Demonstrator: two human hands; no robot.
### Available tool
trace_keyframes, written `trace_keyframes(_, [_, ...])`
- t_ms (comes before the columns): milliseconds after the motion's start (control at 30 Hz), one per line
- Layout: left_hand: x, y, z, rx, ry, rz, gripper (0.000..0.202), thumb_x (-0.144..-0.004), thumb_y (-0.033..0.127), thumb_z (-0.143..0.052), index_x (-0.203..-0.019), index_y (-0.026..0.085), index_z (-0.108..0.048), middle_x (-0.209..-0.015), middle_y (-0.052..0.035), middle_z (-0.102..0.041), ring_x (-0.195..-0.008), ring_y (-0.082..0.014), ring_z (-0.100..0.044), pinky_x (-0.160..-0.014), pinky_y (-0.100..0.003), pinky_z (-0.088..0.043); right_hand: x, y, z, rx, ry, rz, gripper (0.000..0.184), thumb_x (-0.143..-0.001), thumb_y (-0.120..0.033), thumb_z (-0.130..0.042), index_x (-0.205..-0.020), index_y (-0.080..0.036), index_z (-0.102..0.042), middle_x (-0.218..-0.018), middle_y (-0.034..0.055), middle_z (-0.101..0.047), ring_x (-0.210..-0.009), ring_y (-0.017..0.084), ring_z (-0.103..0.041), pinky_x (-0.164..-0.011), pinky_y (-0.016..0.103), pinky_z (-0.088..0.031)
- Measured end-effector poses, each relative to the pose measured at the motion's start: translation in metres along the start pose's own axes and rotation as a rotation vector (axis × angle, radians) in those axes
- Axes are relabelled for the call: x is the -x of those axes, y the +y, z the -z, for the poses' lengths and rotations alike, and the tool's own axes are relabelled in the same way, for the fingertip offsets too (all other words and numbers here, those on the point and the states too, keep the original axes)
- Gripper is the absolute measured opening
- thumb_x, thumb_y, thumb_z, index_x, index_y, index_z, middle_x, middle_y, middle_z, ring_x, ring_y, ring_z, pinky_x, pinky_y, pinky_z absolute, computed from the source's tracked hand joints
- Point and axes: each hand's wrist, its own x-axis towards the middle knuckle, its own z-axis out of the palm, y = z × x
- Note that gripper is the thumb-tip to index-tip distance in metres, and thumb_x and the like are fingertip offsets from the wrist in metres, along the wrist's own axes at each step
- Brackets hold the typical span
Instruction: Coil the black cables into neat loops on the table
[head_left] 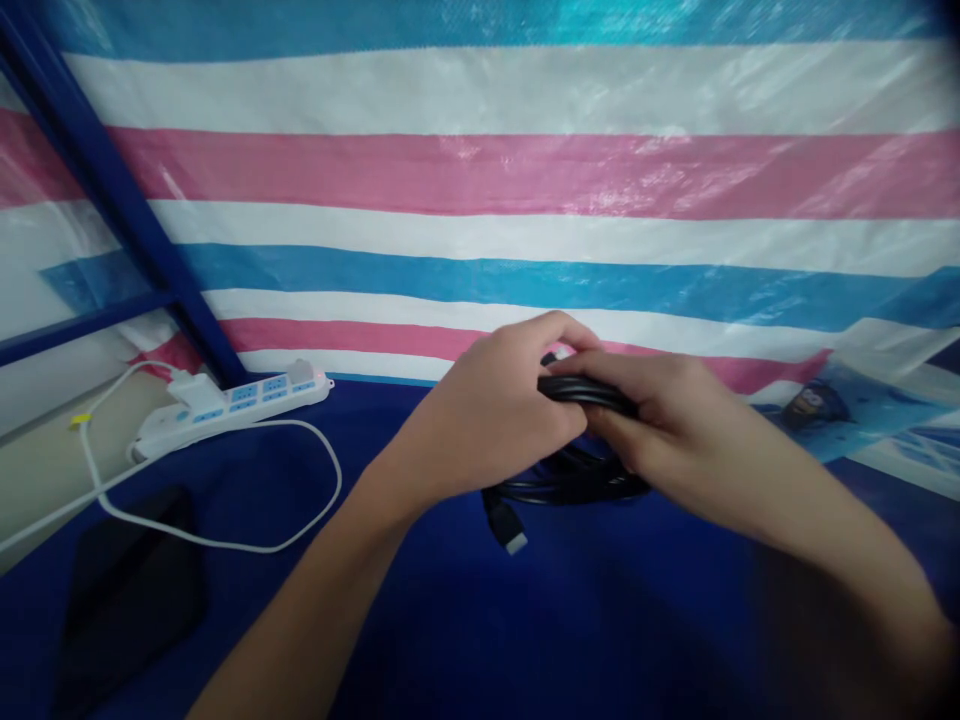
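Both of my hands grip one coiled black HDMI cable (pixel 589 392) in front of me. My left hand (pixel 499 405) has its thumb and fingers closed on the coil's left side. On the right side, my right hand (pixel 660 405) pinches the same bundle between thumb and fingers. More loops of the cable show beneath the hands, close to the dark blue surface. One flat plug (pixel 508 522) with a pale metal tip points down below my left hand. Part of another end shows between the hands, mostly hidden by fingers.
A white power strip (pixel 259 395) with a white charger (pixel 196 394) and looping white cord (pixel 300 540) lies at the left. Nearer is a dark flat object (pixel 131 590). A blue printed package (pixel 862 405) sits at the right. A striped plastic sheet (pixel 480 170) hangs behind.
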Motion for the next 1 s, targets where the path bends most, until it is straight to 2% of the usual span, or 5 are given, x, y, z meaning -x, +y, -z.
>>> trace_keyframes(200, [-0.001,0.003,-0.002,0.487,0.354,-0.08,0.024,-0.07,0.008,-0.06,-0.088,0.022,-0.053,-0.042,0.0119,-0.029,-0.031,0.0026,-0.021,-0.036,-0.011,-0.018,-0.007,0.012,-0.007,-0.472,0.417,-0.145,0.014,-0.081,-0.03,-0.062,-0.085,-0.017,-0.061,-0.06,-0.0042,-0.054,-0.042,0.004,-0.047,-0.042,0.017,-0.04])
trace_keyframes(300, [0.0,0.006,0.0,0.464,0.266,-0.005,0.022,-0.073,0.014,-0.061,-0.09,0.024,-0.053,-0.043,0.0116,-0.03,-0.03,0.0023,-0.023,-0.035,-0.011,-0.02,-0.009,0.015,-0.006,-0.636,0.317,-0.123,0.014,-0.084,-0.031,-0.057,-0.088,-0.018,-0.06,-0.05,-0.0065,-0.04,-0.037,0.002,-0.034,-0.038,0.017,-0.036])
trace_keyframes(467, [0.003,0.006,-0.003,0.11,0.021,0.078,0.013,-0.07,0.012,-0.062,-0.078,0.019,-0.055,-0.059,0.006,-0.052,-0.043,0.0,-0.038,-0.039,-0.011,-0.029,-0.004,0.009,0.0,-0.101,0.093,-0.005,0.016,-0.074,-0.007,-0.055,-0.081,-0.016,-0.067,-0.069,-0.0025,-0.059,-0.059,0.003,-0.051,-0.05,0.012,-0.037])
trace_keyframes(733, [0.0,0.015,-0.004,0.583,0.442,-0.138,0.022,-0.07,0.004,-0.061,-0.081,0.02,-0.051,-0.039,0.0124,-0.026,-0.029,0.0004,-0.018,-0.033,-0.016,-0.012,-0.004,0.019,0.002,-0.905,0.157,0.002,0.018,-0.081,-0.03,-0.064,-0.097,-0.023,-0.064,-0.047,-0.0075,-0.044,-0.037,0.002,-0.04,-0.045,0.016,-0.044])
trace_keyframes(1000, [-0.012,-0.002,0.007,1.045,0.669,0.118,0.03,-0.078,0.009,-0.047,-0.056,0.018,-0.03,-0.037,0.0098,-0.013,-0.029,-0.0023,-0.012,-0.033,-0.018,-0.016,-0.014,-0.003,-0.029,-1.23,0.152,0.037,0.058,-0.075,-0.068,-0.051,-0.112,-0.023,-0.051,-0.082,0.0008,-0.057,-0.077,0.011,-0.06,-0.075,0.029,-0.054])
